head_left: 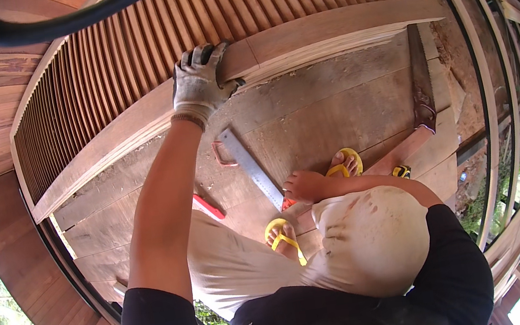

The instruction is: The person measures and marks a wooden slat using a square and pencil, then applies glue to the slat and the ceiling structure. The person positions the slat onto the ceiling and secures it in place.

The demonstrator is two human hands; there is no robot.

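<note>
My left hand [199, 85], in a grey-white work glove with dark fingertips, rests over the edge rail [314, 31] of a slatted wooden panel [202, 12]. Its fingers lie spread on top, with the thumb along the near side. My bare right hand [305, 187] is low beside my bent knee, its fingers curled; what they close on, if anything, is hidden. Close to those fingers is the orange end of a metal ruler [251, 168], which lies slantwise on the boards. A thin pencil line crosses the rail to the right of my glove.
A handsaw [419, 72] lies at the right, its blade tip by the rail. Near it are a reddish plank [401, 152] and a yellow-black tape measure [401, 171]. A red tool [209, 206] lies by my left leg. My yellow sandals [278, 231] stand on the floorboards.
</note>
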